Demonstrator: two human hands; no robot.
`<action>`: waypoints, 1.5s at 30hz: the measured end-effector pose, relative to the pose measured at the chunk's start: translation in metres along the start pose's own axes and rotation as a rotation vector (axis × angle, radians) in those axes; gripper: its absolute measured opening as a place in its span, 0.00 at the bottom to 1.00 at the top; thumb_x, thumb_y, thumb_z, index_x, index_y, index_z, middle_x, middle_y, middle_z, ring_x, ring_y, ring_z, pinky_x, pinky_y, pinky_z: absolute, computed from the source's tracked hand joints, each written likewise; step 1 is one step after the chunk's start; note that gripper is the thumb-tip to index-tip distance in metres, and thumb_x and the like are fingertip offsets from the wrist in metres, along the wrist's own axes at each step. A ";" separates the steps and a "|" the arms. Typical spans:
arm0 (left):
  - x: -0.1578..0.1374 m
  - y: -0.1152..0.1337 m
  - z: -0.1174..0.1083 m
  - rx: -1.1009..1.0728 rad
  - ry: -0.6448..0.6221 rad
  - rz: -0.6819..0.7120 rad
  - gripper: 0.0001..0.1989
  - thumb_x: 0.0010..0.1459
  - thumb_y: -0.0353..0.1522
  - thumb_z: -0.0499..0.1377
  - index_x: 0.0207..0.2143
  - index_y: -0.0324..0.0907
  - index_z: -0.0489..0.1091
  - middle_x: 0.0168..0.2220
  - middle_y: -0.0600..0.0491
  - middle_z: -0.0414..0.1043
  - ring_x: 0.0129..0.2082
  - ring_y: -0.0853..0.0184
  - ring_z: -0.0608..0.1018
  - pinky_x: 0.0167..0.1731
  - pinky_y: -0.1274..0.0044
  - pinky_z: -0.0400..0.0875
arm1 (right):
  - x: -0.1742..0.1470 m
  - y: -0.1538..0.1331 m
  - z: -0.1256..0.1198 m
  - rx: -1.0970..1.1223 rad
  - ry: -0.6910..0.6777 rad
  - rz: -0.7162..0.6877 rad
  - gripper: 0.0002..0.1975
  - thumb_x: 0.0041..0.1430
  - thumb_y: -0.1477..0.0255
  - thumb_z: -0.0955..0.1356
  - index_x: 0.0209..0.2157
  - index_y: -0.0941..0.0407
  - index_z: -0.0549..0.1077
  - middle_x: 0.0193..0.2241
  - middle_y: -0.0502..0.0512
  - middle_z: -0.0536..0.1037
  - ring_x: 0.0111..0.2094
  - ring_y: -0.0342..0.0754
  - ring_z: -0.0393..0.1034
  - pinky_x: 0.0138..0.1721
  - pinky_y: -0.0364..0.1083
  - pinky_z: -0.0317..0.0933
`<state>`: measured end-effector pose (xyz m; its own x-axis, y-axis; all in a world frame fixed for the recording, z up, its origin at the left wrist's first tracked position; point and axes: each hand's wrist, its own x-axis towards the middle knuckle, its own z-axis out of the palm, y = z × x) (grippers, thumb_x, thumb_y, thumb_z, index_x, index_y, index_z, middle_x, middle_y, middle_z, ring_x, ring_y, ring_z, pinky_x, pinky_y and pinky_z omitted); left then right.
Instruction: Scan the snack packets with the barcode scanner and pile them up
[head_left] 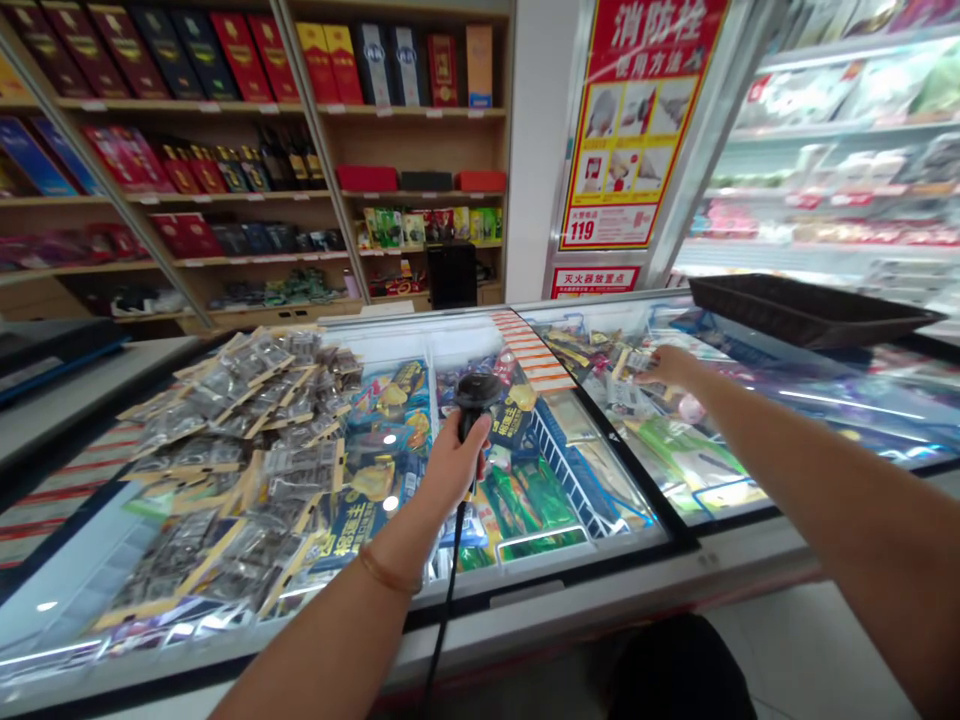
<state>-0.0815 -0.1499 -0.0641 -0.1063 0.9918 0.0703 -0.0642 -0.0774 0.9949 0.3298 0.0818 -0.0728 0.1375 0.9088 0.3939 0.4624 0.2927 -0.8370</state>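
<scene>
My left hand (459, 455) is closed around the handle of a black barcode scanner (478, 390), whose head points away from me over the freezer glass. From the scanner a black cable (450, 580) runs down past my forearm. Farther off to the right, my right hand (669, 368) pinches a small clear packet (636, 364) at its edge, above the right part of the freezer; the fingers are partly blurred. A big heap of clear packets (255, 400) with tan edges and dark contents lies on the glass to the left.
The chest freezer (540, 600) spans the width before me, with frozen bags and blue wire baskets under its glass. A dark tray (810, 310) rests at the right rear. Shelves (420, 112) of boxes stand behind, and a lit display cooler (832, 190) stands right.
</scene>
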 end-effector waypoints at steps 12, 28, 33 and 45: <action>-0.006 0.006 -0.006 -0.023 -0.017 0.006 0.27 0.51 0.56 0.64 0.37 0.43 0.64 0.21 0.61 0.67 0.12 0.74 0.65 0.12 0.80 0.61 | -0.070 -0.129 0.207 0.835 -0.267 0.221 0.19 0.53 0.60 0.76 0.40 0.51 0.68 0.35 0.49 0.82 0.38 0.49 0.79 0.40 0.52 0.74; -0.013 0.004 0.003 0.064 -0.138 -0.023 0.26 0.53 0.54 0.63 0.40 0.43 0.64 0.22 0.61 0.65 0.13 0.73 0.66 0.13 0.79 0.61 | -0.092 -0.125 0.238 1.076 -0.340 0.179 0.22 0.49 0.60 0.76 0.43 0.53 0.73 0.35 0.53 0.84 0.45 0.56 0.79 0.47 0.54 0.74; -0.014 0.004 0.002 0.090 -0.151 -0.008 0.25 0.54 0.54 0.62 0.39 0.43 0.64 0.21 0.61 0.65 0.14 0.73 0.66 0.14 0.79 0.61 | -0.096 -0.132 0.236 1.024 -0.339 0.148 0.22 0.48 0.57 0.76 0.41 0.53 0.73 0.36 0.54 0.84 0.46 0.57 0.79 0.47 0.54 0.73; -0.013 0.000 0.002 0.086 -0.148 -0.005 0.26 0.54 0.55 0.63 0.38 0.44 0.64 0.20 0.61 0.65 0.13 0.72 0.66 0.14 0.79 0.61 | -0.098 -0.134 0.234 0.938 -0.325 0.141 0.25 0.47 0.52 0.74 0.41 0.54 0.73 0.33 0.54 0.82 0.43 0.55 0.78 0.43 0.52 0.72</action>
<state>-0.0777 -0.1626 -0.0650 0.0413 0.9968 0.0686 0.0215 -0.0696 0.9973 0.0492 0.0233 -0.0881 -0.1733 0.9494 0.2619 -0.4366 0.1643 -0.8845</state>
